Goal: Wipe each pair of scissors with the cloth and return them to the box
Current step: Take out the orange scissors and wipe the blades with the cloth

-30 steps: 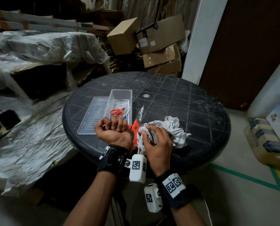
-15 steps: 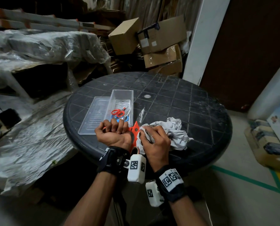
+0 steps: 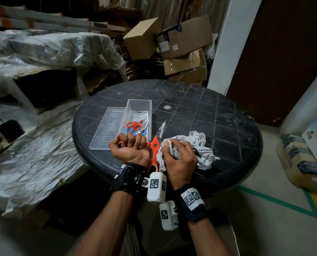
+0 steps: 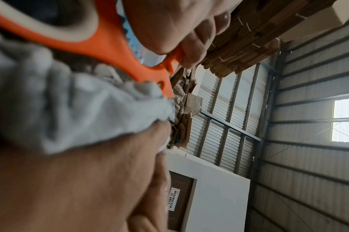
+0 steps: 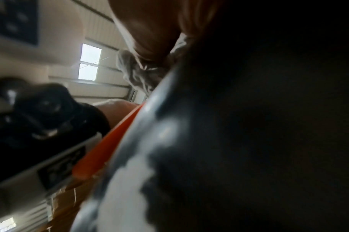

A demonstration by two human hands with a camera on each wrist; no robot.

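Observation:
My left hand (image 3: 131, 147) grips the handle of large orange scissors (image 3: 154, 145) at the near edge of the round table, palm up; the orange handle (image 4: 110, 47) fills the left wrist view. My right hand (image 3: 178, 157) holds a bunched white cloth (image 3: 200, 146) wrapped round the scissors just right of the left hand, with the cloth (image 4: 74, 109) pressed against the orange part. The blade tip (image 3: 162, 129) sticks out beyond the cloth. A clear plastic box (image 3: 138, 108) behind my left hand holds red scissors (image 3: 134, 125) and blue scissors (image 3: 143, 133).
The box's clear lid (image 3: 109, 126) lies flat to the left of it. The dark round table (image 3: 209, 111) has bare surface at the back and right. Cardboard boxes (image 3: 183, 45) and plastic-wrapped goods (image 3: 52, 47) stand behind and left.
My right hand with the cloth has shifted slightly along the orange scissors. The left hand keeps the same grip and place.

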